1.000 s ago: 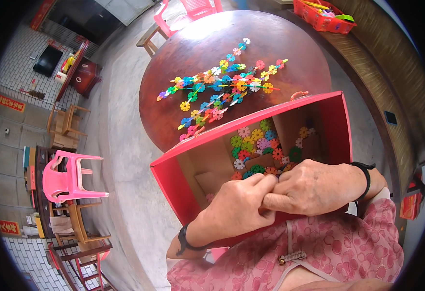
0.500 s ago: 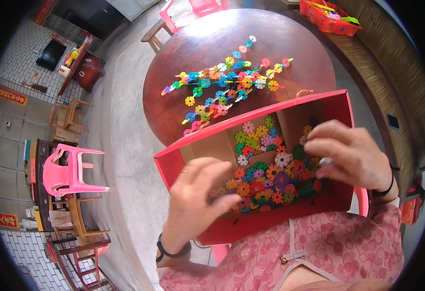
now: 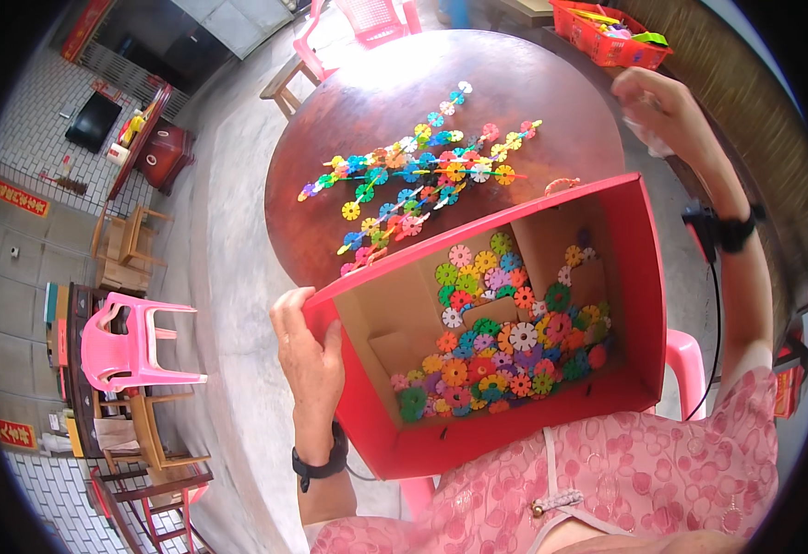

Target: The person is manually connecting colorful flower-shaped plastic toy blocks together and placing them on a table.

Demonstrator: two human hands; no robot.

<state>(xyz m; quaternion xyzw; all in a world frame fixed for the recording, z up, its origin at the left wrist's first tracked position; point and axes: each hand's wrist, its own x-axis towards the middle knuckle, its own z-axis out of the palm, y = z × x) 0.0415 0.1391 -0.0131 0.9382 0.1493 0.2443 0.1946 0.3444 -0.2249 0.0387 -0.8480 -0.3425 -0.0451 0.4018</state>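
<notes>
A red cardboard box [image 3: 653, 277] sits tilted in front of me, its open side toward me and its brown inside showing. Inside lies a heap of colourful plastic snowflake discs [image 3: 459, 372]. At the box's upper left corner my left hand [image 3: 310, 355] is closed on the edge, fingers outside and thumb near the inner side. My right hand [image 3: 667, 115] is raised beyond the box, to the right of the table; its fingers are blurred by motion, and a whitish smear near them cannot be made out.
On the round brown table [image 3: 542, 83] lies a branching structure of joined discs [image 3: 422, 173]. A red basket [image 3: 607, 37] with colourful items stands at the far right. Pink plastic chairs [image 3: 122, 342] stand around, one at left. A dark cable [image 3: 716, 323] hangs below my right wrist.
My left hand has moved left from over the discs to the box's edge. My right hand has left the box and risen up and away. The box's inside shows more fully.
</notes>
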